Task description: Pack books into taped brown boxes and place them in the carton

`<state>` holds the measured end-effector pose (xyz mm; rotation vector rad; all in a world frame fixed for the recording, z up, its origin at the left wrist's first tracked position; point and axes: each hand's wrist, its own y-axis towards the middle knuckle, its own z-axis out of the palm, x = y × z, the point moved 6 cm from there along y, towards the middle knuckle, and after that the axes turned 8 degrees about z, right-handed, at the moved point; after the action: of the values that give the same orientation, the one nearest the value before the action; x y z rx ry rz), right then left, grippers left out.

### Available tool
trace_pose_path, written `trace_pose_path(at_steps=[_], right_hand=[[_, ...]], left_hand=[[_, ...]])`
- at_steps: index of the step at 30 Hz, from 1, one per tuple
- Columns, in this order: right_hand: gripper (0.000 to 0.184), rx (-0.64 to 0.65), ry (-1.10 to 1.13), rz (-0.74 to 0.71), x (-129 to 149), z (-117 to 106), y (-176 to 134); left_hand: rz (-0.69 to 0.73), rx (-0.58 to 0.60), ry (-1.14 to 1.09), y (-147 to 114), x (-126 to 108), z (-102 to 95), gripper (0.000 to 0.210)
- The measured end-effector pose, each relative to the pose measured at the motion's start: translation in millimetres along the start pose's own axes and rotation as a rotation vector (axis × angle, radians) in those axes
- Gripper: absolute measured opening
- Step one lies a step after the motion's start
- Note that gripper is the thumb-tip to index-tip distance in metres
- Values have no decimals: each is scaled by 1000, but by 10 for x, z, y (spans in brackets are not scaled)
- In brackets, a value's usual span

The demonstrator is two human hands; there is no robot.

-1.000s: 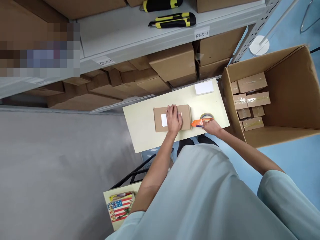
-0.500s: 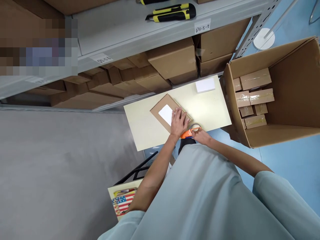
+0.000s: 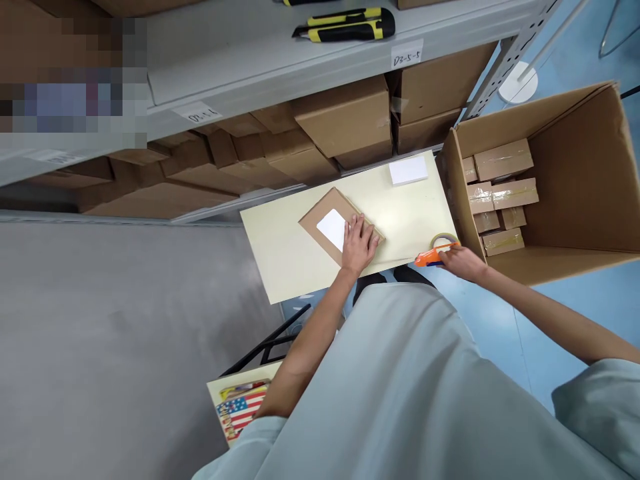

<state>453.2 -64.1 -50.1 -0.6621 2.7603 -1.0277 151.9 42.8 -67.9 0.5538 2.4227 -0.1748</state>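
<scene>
A flat brown cardboard box (image 3: 319, 230) with a white label (image 3: 332, 227) lies aslant on the pale yellow tabletop (image 3: 280, 267). Spread across the box's right part, my left hand (image 3: 358, 244) presses down with its fingers extended. My right hand (image 3: 463, 261) is closed around an orange tape dispenser (image 3: 429, 257) with a roll of tape in it, at the table's front right edge. A thin, faint strip, seemingly clear tape, runs from the dispenser back toward the box. Its far end is under or beside my left hand.
A stack of white paper (image 3: 409, 171) sits at the table's back right. To the right stands a large open carton (image 3: 575, 193) holding several small taped boxes. Behind is a grey shelf (image 3: 225, 67) with yellow-black utility knives (image 3: 350, 27) above cardboard boxes. A side table at lower left bears a flag-patterned item (image 3: 243, 412).
My right hand has moved to the right with the tape dispenser, away from the box, drawing out a strip. My left hand has stayed on the box.
</scene>
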Motion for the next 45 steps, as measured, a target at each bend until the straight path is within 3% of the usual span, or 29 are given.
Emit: trace_pose_path(at_steps=[2,5,9,12,24,30,33,36,39,42,45], right_hand=[[44,-9,-33,37,-228,-102,33],[44,-44,-33,72,-336,-372,299],[59,-63,16,160,-191,-739,737],[59,-42,89,178,7,-861,896],[50,-68,214,396,714,-798,888],[44,-94,321,625,461,-1176,918],[42,-154,317,633,365,-1466,902],[46,-210,321,610,386,-1739,865],[51,-270,332,601,469,-2050,872],[51,-334,330,600,596,-2474,929],[48,-403,321,554,794,-3027,992]], left_hand=[[32,16,26,-16,-19,13,42],[115,66,66,-59,-74,51,41],[182,112,72,-110,-111,89,41],[179,104,59,-115,-97,104,41],[240,44,134,-96,-160,103,44],[307,21,154,-115,-197,105,41],[316,-9,94,-114,-239,56,38],[269,-110,-57,-87,-254,-119,35],[152,-247,-287,-1,-164,-451,40],[38,-422,-421,144,0,-997,40],[48,-569,-488,319,101,-1704,40]])
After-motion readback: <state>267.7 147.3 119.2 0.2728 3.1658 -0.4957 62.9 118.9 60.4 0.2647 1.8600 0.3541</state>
